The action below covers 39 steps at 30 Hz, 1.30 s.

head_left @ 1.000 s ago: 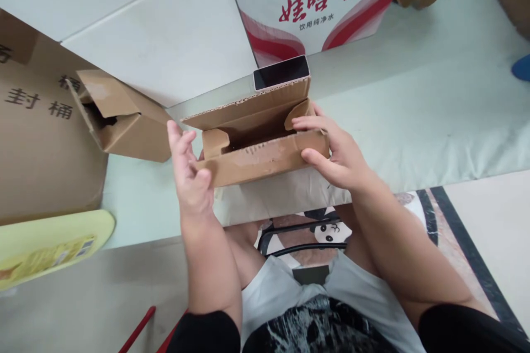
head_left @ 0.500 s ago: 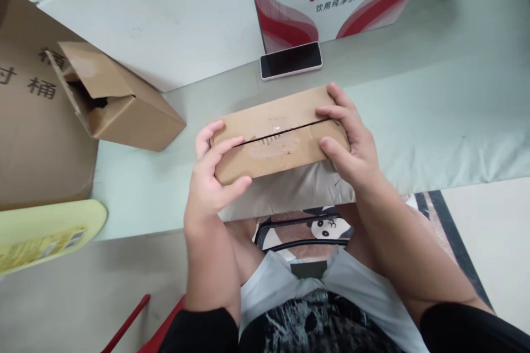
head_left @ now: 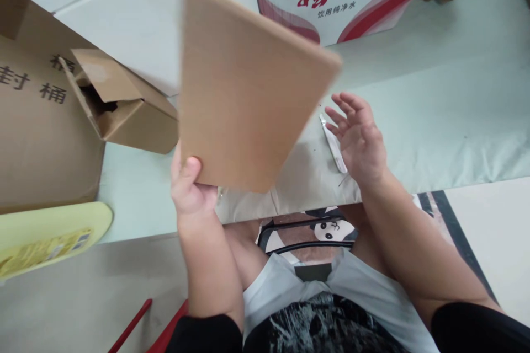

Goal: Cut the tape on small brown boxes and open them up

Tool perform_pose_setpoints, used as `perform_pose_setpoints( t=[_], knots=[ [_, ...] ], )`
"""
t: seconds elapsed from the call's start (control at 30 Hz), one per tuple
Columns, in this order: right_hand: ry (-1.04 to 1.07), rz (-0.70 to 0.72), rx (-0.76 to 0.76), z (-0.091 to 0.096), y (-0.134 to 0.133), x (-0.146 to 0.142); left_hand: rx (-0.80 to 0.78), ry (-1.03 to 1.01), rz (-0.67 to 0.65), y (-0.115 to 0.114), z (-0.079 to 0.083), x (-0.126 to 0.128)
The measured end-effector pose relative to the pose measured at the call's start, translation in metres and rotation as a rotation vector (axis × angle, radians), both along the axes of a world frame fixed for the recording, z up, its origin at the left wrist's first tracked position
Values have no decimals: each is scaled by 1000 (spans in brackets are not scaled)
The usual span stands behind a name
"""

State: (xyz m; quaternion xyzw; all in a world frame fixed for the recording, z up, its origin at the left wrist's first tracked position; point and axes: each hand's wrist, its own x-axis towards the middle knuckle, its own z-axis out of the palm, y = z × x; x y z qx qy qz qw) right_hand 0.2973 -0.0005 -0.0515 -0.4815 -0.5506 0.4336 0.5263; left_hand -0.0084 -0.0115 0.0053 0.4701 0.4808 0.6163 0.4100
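Note:
My left hand (head_left: 191, 185) grips a brown cardboard box (head_left: 252, 88) by its lower left corner, thumb on the broad face. The box is lifted and tilted, with a plain side toward me. To its right, my right hand (head_left: 360, 140) is off the box, palm up and fingers apart, holding nothing. Beside those fingers a white utility knife (head_left: 333, 146) lies on the cloth-covered table (head_left: 434, 121). A small shiny thing shows by the left palm, too little of it to name.
A smaller cardboard box (head_left: 132, 107) with its flaps open lies at the left, before a large printed carton (head_left: 33, 138). A white and red carton (head_left: 348, 0) stands at the back. The rounded yellow-green object (head_left: 62, 231) juts in at the lower left.
The box was held level in both hands with its taped seam up. Now my left hand alone has raised and turned it. My right hand has let go, and the utility knife shows.

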Motion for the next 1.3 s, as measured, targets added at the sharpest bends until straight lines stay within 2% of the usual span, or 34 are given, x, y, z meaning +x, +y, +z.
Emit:
perform_pose_setpoints(
  t=[0.1, 0.23, 0.3, 0.43, 0.47, 0.5, 0.53, 0.6, 0.63, 0.67, 0.7, 0.77, 0.83, 0.9, 0.93, 0.97, 1.03, 1.1, 1.13, 1.2, 1.23, 1.3],
  knots=[
    [-35, 145, 43, 8, -7, -8, -259, -205, -27, 1, -5, 12],
    [-86, 215, 59, 17, -13, -19, -662, -224, -190, 3, -15, 18],
    [-83, 192, 48, 19, -14, -18, -778, -118, -271, 1, -17, 20],
    [-66, 200, 62, 21, -15, -11, -915, 291, -505, -3, -15, 26],
    [-76, 216, 76, 22, -15, -9, -886, 363, -509, -3, -15, 27],
    [-92, 237, 92, 23, -16, -8, -806, 403, -452, -2, -16, 27],
    [-114, 259, 105, 25, -16, -7, -671, 415, -342, -1, -18, 27],
    [-169, 316, 119, 28, -16, -8, -278, 386, -102, 2, -23, 25],
    [-195, 347, 122, 29, -16, -9, -67, 371, -46, 3, -25, 24],
    [-214, 374, 128, 30, -16, -10, 122, 378, -59, 4, -26, 24],
    [-227, 393, 136, 31, -15, -12, 267, 420, -125, 5, -26, 24],
    [-258, 354, 142, 32, -14, -13, 416, 563, -292, 7, -25, 26],
    [-355, 139, 81, 31, -12, -13, 455, 677, -361, 7, -22, 31],
    [-557, -135, -54, 30, -10, -11, 464, 699, -348, 8, -21, 34],
    [-678, -214, -136, 30, -9, -9, 465, 695, -335, 8, -21, 36],
    [-799, -230, -214, 29, -8, -7, 458, 699, -323, 8, -21, 36],
    [-999, -113, -344, 28, -8, -4, 444, 709, -300, 7, -23, 37],
    [-1113, 5, -424, 28, -8, -2, 450, 700, -290, 7, -24, 39],
    [-1142, 21, -443, 28, -8, -1, 458, 693, -291, 6, -25, 40],
    [-1113, -18, -454, 27, -5, 1, 464, 686, -287, 6, -25, 41],
    [-1035, -52, -442, 27, -4, 2, 457, 687, -283, 6, -25, 42],
    [-735, -121, -377, 26, 0, 6, 433, 698, -281, 5, -24, 44]
  ],
)
